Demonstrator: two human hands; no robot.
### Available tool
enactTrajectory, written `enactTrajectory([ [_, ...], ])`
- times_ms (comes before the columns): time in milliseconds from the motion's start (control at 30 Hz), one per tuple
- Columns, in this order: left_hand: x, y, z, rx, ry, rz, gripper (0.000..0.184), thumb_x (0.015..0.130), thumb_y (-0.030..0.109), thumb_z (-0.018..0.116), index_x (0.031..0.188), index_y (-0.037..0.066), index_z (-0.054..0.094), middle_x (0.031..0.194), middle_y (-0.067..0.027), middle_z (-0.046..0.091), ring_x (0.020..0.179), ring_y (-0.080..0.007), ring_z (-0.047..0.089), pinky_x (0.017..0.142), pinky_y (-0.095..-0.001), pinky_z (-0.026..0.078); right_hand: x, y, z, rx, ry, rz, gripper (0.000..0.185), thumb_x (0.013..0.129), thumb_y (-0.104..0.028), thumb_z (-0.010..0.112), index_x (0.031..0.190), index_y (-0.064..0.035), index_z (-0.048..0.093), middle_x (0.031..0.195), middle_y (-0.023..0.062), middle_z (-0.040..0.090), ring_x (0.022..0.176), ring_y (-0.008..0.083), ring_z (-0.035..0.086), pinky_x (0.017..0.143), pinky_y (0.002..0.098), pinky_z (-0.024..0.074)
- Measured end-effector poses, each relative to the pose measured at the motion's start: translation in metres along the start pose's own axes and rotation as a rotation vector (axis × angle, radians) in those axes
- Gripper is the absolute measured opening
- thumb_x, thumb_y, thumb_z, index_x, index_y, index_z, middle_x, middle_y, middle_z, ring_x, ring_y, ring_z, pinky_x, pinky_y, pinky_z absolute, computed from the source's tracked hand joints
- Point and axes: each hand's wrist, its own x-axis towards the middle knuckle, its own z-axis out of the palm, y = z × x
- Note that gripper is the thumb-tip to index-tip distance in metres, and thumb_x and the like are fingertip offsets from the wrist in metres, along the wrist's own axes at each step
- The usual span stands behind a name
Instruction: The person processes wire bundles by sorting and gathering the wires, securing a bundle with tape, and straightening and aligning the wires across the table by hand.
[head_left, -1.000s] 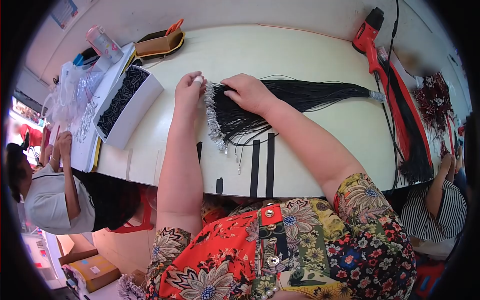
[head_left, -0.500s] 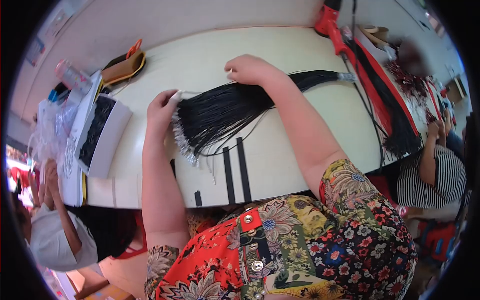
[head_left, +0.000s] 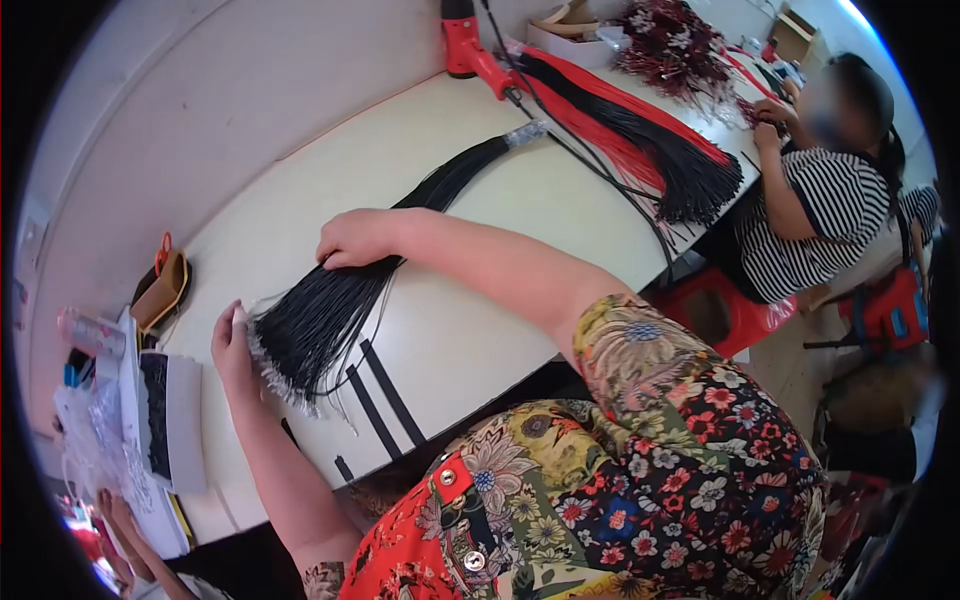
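Observation:
A long bundle of black cords (head_left: 335,310) lies across the white table, fanned out towards the left. A clear wrap (head_left: 526,132) binds its narrow far end, and silvery tips (head_left: 285,385) edge the fanned end. At the upper corner of those tips is my left hand (head_left: 232,350), its fingers closed in a pinch with a white cover on the thumb; what it pinches is too small to make out. My right hand (head_left: 358,238) is closed over the upper middle of the bundle, its fingertips partly hidden.
A white box (head_left: 185,420) of black pieces stands at left, near a brown holder (head_left: 160,290). A red heat gun (head_left: 475,55) and red-and-black cord bundles (head_left: 640,130) lie farther back. Black strips (head_left: 390,390) mark the front edge. A co-worker in stripes (head_left: 815,220) sits at right.
The view has turned to the right. My right hand has come down from above the bundle onto the cords. My left hand stays at the tipped end.

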Motion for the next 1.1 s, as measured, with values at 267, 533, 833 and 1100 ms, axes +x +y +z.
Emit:
enactTrajectory([
  [267,-0.003,-0.010,-0.007,-0.213,-0.023,0.124,0.066,0.097,0.049,0.039,0.131,-0.007,0.044,0.131,-0.0192,0.051,0.124,-0.0232,0.047,0.103,-0.0341,0.035,-0.051,-0.047,-0.016,-0.163,-0.094,-0.012,0.086,0.070,-0.044,0.073,0.142,-0.0139,0.036,0.143,0.0182,0.036,0.133,0.0357,0.031,0.111,0.0431,0.0237],
  [533,-0.011,0.019,0.001,-0.413,0.015,-0.019,0.066,0.098,0.050,0.036,0.132,-0.006,0.043,0.132,-0.0186,0.050,0.124,-0.0232,0.046,0.102,-0.0321,0.036,-0.044,-0.036,0.008,-0.305,0.178,-0.074,0.062,0.080,-0.045,0.065,0.130,-0.0122,0.050,0.130,0.0095,0.052,0.123,0.0251,0.046,0.104,0.0387,0.0321],
  [833,-0.009,0.010,-0.001,-0.232,0.022,0.027,0.050,0.094,0.034,0.055,0.127,-0.003,0.051,0.119,-0.0081,0.057,0.112,-0.0140,0.051,0.096,-0.0275,0.037,-0.038,-0.069,0.017,-0.307,0.231,-0.224,0.051,0.076,-0.026,0.071,0.123,-0.0114,0.056,0.128,0.0093,0.053,0.122,0.0271,0.047,0.105,0.0456,0.0315],
  [1100,-0.008,0.005,-0.003,-0.164,0.055,0.016,0.049,0.092,0.038,0.056,0.125,0.002,0.054,0.119,-0.0055,0.056,0.115,-0.0122,0.048,0.095,-0.0275,0.036,-0.011,-0.120,0.055,-0.180,0.150,-0.519,0.027,0.070,-0.022,0.074,0.091,-0.0095,0.064,0.117,0.0079,0.057,0.118,0.0250,0.049,0.101,0.0452,0.0351],
])
